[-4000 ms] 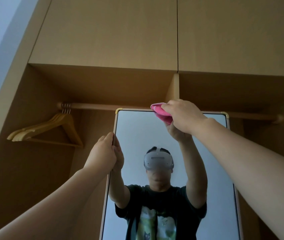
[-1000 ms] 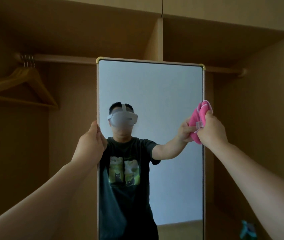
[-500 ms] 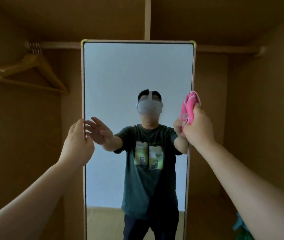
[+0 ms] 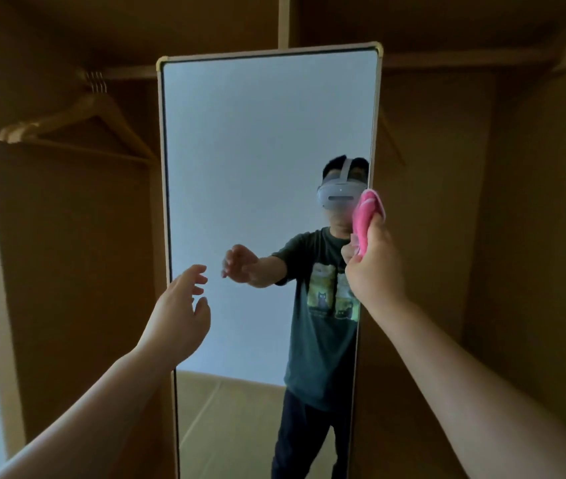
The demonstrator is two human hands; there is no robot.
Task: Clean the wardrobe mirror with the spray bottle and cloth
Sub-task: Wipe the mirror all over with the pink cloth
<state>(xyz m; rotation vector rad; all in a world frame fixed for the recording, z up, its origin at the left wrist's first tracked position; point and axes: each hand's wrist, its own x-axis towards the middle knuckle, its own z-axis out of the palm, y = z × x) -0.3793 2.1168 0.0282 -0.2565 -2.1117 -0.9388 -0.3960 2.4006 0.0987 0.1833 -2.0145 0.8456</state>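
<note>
With the left hand (image 4: 179, 312) open and empty at 8 o'clock, the right hand (image 4: 373, 267), gripping the cloth (image 4: 366, 216) at 3 o'clock, may push the unbraced mirror (image 4: 267, 150) askew.

You see, upper left, wooden hangers (image 4: 67, 110) hooked on a rail (image 4: 129, 72), and a vertical divider panel (image 4: 283, 19) at top centre.

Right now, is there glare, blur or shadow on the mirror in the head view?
Head view: no glare on the mirror, glass evenly bright; wardrobe interior dim and shadowed; pink cloth in the right hand slightly soft.
</note>
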